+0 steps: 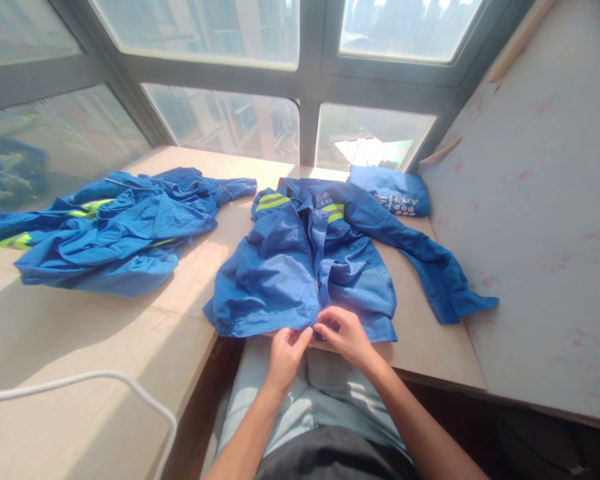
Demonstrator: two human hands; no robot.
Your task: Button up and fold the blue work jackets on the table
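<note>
A blue work jacket (pixel 300 267) with yellow-green reflective stripes lies front up on the wooden surface (pixel 195 267), collar towards the window. Its right sleeve (pixel 425 260) stretches out to the right. My left hand (pixel 286 353) pinches the bottom hem at the front opening. My right hand (pixel 345 333) pinches the hem on the other side of the opening, fingertips nearly touching the left hand's. Both hands are closed on the fabric at the near edge of the surface.
A crumpled pile of similar blue jackets (pixel 110 227) lies to the left. A folded blue garment (pixel 393 190) sits by the window at the back right. A pale board (pixel 540 220) rises on the right. A white wire hanger (pixel 105 387) lies near left.
</note>
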